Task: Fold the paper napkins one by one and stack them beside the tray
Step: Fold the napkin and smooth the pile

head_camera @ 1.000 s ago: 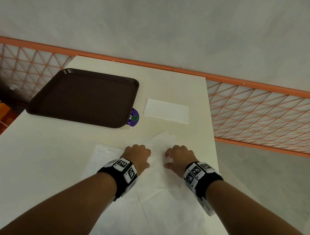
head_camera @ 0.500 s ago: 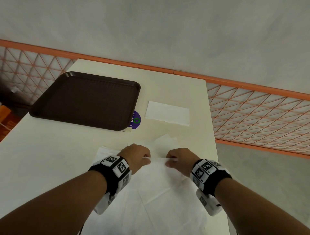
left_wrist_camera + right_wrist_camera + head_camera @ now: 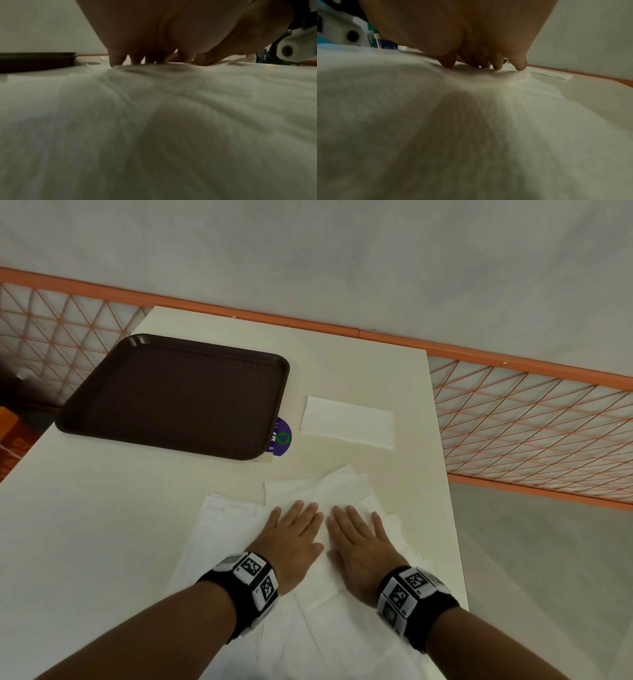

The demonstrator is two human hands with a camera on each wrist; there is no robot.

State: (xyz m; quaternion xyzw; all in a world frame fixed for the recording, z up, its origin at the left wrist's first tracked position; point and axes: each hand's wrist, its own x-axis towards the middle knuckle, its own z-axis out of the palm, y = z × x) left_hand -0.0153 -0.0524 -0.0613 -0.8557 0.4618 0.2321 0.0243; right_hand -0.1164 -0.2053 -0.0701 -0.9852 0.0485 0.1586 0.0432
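Note:
A loose pile of unfolded white paper napkins [image 3: 226, 529] lies at the near edge of the cream table. My left hand [image 3: 294, 529] and my right hand [image 3: 356, 530] lie flat side by side on the top napkin [image 3: 318, 580], fingers straight, pressing it down. Both wrist views show fingertips on white paper [image 3: 154, 108] [image 3: 471, 121]. One folded napkin [image 3: 347, 422] lies to the right of the dark brown tray [image 3: 178, 395], which holds nothing.
A round purple sticker [image 3: 282, 438] shows at the tray's near right corner. An orange mesh railing [image 3: 531, 422] runs behind and to the right of the table [image 3: 359, 371]. The table's right edge is close to my right wrist.
Both hands had curled fingers pinching the napkin's far edge and drew it toward me. Now the fingers are straight and both palms press flat on the paper.

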